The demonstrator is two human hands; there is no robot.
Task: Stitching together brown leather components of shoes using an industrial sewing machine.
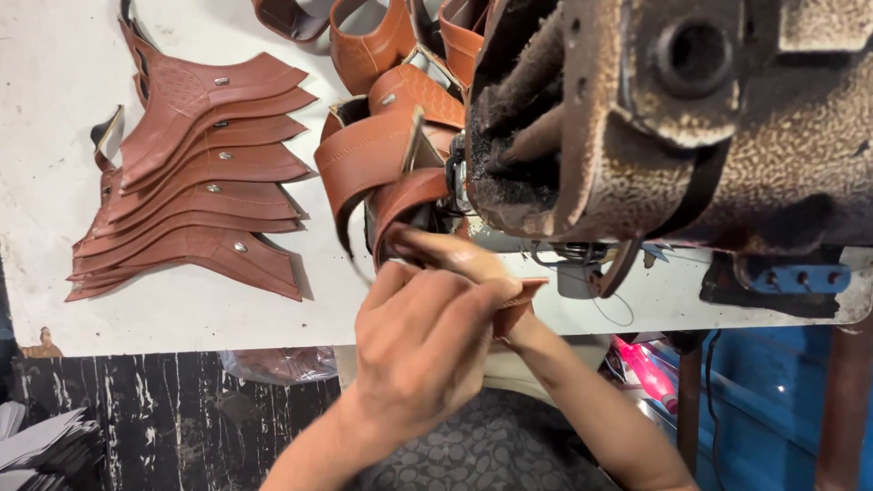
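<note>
Sewing machine [673,118], old and rust-speckled, fills the tabletop's [55,109] top right. Fanned stack of cut leather pieces [195,173] lies toward the left edge. My left hand [423,341] is curled shut, pinching the brown leather strap [520,305] at the front edge; my right hand [450,255] lies mostly hidden under it, so I cannot tell its grip. I judge I'm feeding the strap to the needle; next needs alignment. Strap's long axis runs left-right, free end pointing right.
</note>
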